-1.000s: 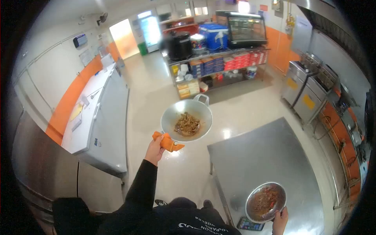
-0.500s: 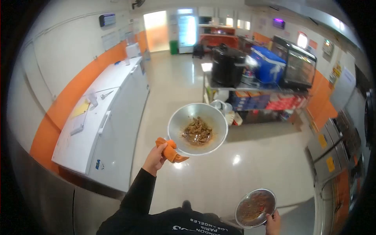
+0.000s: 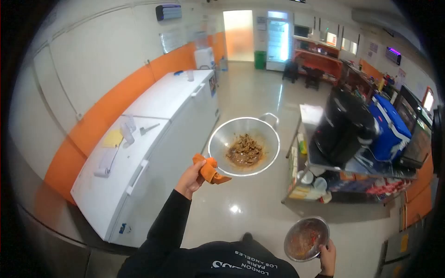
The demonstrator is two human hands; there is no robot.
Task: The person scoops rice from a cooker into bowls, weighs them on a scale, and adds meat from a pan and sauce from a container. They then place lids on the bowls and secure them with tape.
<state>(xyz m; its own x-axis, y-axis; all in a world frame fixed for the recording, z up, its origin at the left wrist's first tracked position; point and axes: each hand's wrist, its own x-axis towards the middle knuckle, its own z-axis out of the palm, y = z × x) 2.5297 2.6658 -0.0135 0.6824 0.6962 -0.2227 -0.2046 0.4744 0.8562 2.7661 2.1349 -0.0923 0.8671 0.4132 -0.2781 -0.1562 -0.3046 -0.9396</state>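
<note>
A silvery wok with loop handles hangs in front of me at about the middle of the view. Chopped brown cooked meat sits in its bottom with some shiny liquid. My left hand is closed round a folded orange cloth at the wok's near-left side; the cloth hides the handle there. Low on the right, my right hand grips the rim of a smaller metal bowl. Inside that bowl is a reddish-brown sauce-like food. The bowl is tilted slightly towards me.
White chest freezers line the left wall, with plastic cups and a yellow pad on top. A metal table on the right bears a large black pot and a blue cooler. Beyond stands a lit display fridge.
My view has turned to the left and moved forward, so the freezers and the metal table appear farther right. Both hands keep their hold on the wok and the bowl.
</note>
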